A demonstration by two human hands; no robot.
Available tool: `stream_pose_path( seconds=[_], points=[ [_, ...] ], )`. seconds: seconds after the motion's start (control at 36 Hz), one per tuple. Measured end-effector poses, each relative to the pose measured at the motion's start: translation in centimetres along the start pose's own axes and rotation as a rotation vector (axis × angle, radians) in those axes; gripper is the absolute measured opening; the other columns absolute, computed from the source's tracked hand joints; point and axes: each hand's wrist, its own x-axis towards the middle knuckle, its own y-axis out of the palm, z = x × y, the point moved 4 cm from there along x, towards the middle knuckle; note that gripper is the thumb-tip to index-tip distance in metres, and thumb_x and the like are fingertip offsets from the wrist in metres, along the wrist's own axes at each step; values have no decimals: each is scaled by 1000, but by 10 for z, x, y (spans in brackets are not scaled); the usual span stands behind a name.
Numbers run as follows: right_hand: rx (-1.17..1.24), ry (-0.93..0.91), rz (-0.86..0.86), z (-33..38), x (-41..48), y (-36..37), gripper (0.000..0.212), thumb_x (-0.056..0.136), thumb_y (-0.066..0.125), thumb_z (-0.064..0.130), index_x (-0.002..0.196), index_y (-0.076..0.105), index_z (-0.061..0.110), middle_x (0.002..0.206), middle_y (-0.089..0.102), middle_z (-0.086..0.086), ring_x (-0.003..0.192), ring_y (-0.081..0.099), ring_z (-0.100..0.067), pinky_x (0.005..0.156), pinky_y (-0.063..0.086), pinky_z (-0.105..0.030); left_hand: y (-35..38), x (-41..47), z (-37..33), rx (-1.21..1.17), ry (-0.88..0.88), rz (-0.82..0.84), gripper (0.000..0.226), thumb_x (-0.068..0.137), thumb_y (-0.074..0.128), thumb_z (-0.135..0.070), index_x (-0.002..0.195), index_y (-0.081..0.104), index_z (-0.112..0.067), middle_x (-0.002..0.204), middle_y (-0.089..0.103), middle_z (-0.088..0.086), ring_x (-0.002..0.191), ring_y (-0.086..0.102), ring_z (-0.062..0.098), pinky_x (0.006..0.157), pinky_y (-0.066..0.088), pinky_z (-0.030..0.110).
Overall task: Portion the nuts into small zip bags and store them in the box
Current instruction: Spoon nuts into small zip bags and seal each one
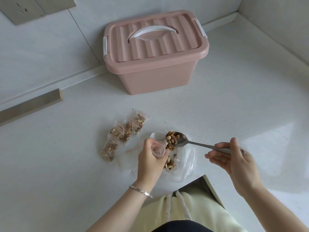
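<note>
My left hand (150, 158) grips a small clear zip bag (157, 149) with its mouth held open. My right hand (234, 158) holds a metal spoon (200, 144) by the handle; its bowl carries walnut pieces (173, 136) just right of the bag's mouth. Under both lies a large clear plastic bag (185, 164) with loose nuts (169, 163) in it. Several filled small zip bags (123, 133) with red seal lines lie on the counter to the left. The pink storage box (150, 77) stands at the back with its lid (153, 39) closed and its white handle down.
The white speckled counter (234, 106) meets a wall at the back and right. An empty small zip bag (132, 150) lies flat left of my left hand. The counter's front edge (192, 180) is cut back near my body. A wall socket (21, 10) sits top left.
</note>
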Motion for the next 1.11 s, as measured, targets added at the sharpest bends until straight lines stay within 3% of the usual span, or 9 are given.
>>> stream_pose_path(
  seconds=[0.11, 0.22, 0.33, 0.47, 0.58, 0.67, 0.75, 0.97, 1.11],
  points=[
    [-40, -123, 0, 16, -13, 14, 54, 79, 40, 53, 77, 60, 3, 61, 68, -15, 62, 69, -25, 55, 56, -24, 4, 2, -9, 50, 30, 0, 33, 75, 75, -22, 92, 47, -20, 85, 62, -5, 75, 61, 8, 61, 46, 10],
    [-152, -278, -5, 22, -26, 22, 53, 89, 42, 51, 74, 63, 5, 65, 70, -14, 64, 68, -27, 57, 55, -22, 5, 4, -11, 75, 19, 2, 36, 75, 75, -26, 96, 47, -19, 85, 61, -5, 71, 59, 6, 61, 48, 17],
    [-374, -451, 60, 22, -38, 28, 55, 82, 40, 67, 74, 68, 21, 72, 72, 4, 68, 68, -8, 64, 52, -15, 7, 4, -14, 73, 61, 12, 32, 76, 74, -27, 94, 48, -19, 81, 63, -7, 72, 60, 6, 62, 47, 15],
    [-626, -692, 114, 29, -47, 31, 40, 93, 30, 58, 79, 61, 37, 86, 67, 20, 77, 63, 6, 68, 43, -3, 5, 2, -12, 106, 71, 0, 32, 75, 74, -23, 93, 48, -21, 83, 61, -10, 73, 59, 2, 62, 43, 8],
    [-532, -536, 4, 30, -42, 22, 40, 88, 37, 53, 70, 63, 28, 72, 69, 15, 68, 65, -2, 63, 45, -6, 0, 1, -4, 100, 51, 20, 32, 75, 74, -24, 91, 47, -20, 85, 62, -7, 80, 59, 5, 66, 46, 10],
    [-524, -314, -54, 21, -29, 10, 48, 91, 39, 53, 70, 65, 18, 63, 70, 3, 58, 64, -11, 63, 53, -26, -6, 0, 5, 113, 22, 52, 31, 75, 74, -25, 89, 47, -22, 86, 63, -7, 80, 60, 6, 65, 46, 12],
    [-599, -150, -42, 7, -18, 4, 44, 94, 37, 36, 71, 65, 10, 58, 68, -4, 55, 65, -18, 66, 55, -41, -9, -1, 13, 150, -27, 122, 30, 77, 73, -26, 91, 47, -22, 89, 62, -11, 81, 60, 6, 61, 43, 7],
    [-774, -103, -58, -20, -13, 11, 38, 96, 38, 31, 71, 62, 17, 56, 67, -1, 53, 63, -7, 67, 55, -35, -3, -6, 23, 215, -109, 240, 29, 79, 71, -28, 91, 44, -26, 91, 63, -11, 81, 62, 8, 57, 40, 7],
    [-688, -84, -49, -33, -8, 17, 39, 97, 38, 29, 72, 62, 14, 58, 68, -3, 60, 66, -16, 67, 55, -34, 1, -9, 24, 181, -184, 310, 26, 80, 70, -23, 89, 45, -24, 90, 61, -14, 78, 60, 1, 54, 40, 5]
  ],
)
